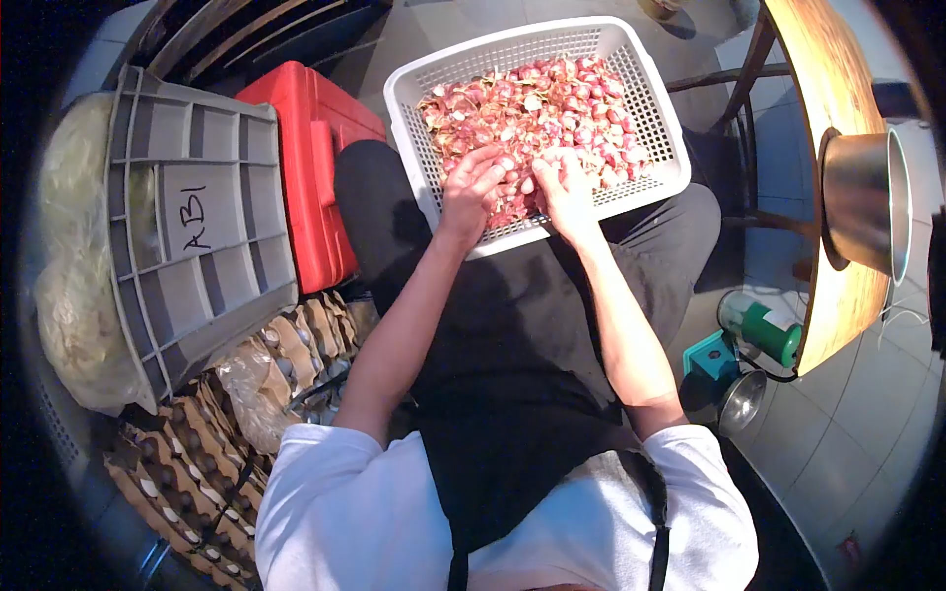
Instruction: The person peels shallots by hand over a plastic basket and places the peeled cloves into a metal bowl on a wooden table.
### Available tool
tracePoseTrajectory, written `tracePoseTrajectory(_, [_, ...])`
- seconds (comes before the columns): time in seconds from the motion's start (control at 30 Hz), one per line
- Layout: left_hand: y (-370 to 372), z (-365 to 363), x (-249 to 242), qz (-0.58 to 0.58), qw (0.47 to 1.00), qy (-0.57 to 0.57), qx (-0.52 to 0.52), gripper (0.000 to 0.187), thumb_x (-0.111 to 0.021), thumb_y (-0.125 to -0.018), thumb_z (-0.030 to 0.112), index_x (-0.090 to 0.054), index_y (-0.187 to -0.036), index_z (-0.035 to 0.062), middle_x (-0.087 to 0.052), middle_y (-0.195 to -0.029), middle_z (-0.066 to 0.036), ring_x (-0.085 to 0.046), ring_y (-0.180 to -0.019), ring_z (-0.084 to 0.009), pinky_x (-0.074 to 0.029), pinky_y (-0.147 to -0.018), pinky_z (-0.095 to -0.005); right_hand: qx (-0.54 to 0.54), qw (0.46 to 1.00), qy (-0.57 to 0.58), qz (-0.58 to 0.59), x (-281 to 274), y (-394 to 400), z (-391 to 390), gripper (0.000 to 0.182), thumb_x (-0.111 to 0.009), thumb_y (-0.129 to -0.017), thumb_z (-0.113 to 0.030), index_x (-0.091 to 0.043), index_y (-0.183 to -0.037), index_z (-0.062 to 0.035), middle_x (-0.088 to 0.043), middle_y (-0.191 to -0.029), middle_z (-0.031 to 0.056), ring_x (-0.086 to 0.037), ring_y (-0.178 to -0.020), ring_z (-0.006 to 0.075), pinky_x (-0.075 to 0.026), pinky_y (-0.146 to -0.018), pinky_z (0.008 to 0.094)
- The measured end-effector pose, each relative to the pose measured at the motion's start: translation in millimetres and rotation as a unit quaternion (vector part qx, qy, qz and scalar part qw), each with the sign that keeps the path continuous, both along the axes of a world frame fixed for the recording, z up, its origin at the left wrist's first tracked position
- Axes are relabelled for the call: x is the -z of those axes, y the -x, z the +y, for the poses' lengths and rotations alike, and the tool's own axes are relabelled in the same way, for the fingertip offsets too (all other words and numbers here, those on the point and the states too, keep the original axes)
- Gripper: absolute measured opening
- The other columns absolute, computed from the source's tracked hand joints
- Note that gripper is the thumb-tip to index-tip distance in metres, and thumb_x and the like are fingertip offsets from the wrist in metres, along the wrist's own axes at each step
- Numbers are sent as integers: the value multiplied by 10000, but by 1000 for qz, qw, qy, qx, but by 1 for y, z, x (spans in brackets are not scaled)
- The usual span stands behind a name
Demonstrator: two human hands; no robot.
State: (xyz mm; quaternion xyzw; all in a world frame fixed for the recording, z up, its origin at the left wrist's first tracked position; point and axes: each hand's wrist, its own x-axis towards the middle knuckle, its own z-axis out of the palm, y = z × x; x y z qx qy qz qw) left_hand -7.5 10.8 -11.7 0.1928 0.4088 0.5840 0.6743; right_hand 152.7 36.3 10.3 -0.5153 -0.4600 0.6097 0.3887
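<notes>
A white plastic basket rests tilted across my lap, filled with small red shallots and loose papery skins. Over its near side, my left hand has its fingers curled around a shallot. Close beside it, my right hand is closed in a pinch, thumb against fingers. What lies in that pinch is too small and bright to make out. The two hands are a short gap apart, just above the shallots.
To the left stand a grey crate marked "ABI", a red box and egg trays. On the right, a metal pot sits on a wooden table. Below it are a green container and a metal bowl.
</notes>
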Motion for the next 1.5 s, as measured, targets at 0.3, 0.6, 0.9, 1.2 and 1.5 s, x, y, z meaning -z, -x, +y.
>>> tracePoseTrajectory(0.3, [-1, 1, -3, 38, 999, 6, -5, 264, -581, -951, 81, -531, -1190, -20, -641, -1035, -121, -647, -900, -195, -570, -777, -321, -20, 999, 8, -40, 4, 2, -1, 227, -557, -975, -178, -512, -1099, 6, -651, -827, 81, -617, -678, 128, -496, -623, 287])
tracePoseTrajectory(0.6, [0, 2, 3, 19, 1000, 0, -14, 263, -568, -955, 72, -529, -1198, -22, -642, -1025, -114, -645, -891, -193, -570, -771, -328, -35, 996, -24, -80, -7, 6, -1, 230, -569, -968, -188, -500, -1085, -3, -667, -796, 110, -639, -690, 156, -508, -637, 307])
tracePoseTrajectory(0.9, [1, 1, 7, 13, 1000, -2, -13, 254, -566, -957, 80, -539, -1192, -14, -651, -1029, -103, -642, -878, -178, -558, -757, -300, -45, 991, -64, -109, -6, 5, 0, 466, -558, -967, -186, -455, -1390, -20, -656, -1118, 175, -669, -858, 194, -526, -767, 317])
tracePoseTrajectory(1.2, [-1, 0, 4, 15, 1000, -3, -19, 263, -566, -957, 84, -527, -1197, -16, -649, -1003, -111, -646, -876, -193, -565, -734, -323, -97, 991, -49, -78, -16, 5, -4, 376, -567, -964, -136, -515, -1317, -16, -643, -1147, 119, -648, -861, 140, -517, -786, 273])
tracePoseTrajectory(1.5, [1, 1, 11, 9, 1000, 3, -2, 230, -574, -956, 88, -541, -1166, 0, -650, -975, -102, -658, -847, -183, -570, -708, -307, -100, 989, -84, -73, -9, 7, -10, 328, -549, -974, -94, -520, -1280, 19, -653, -1004, 92, -630, -810, 125, -524, -750, 280])
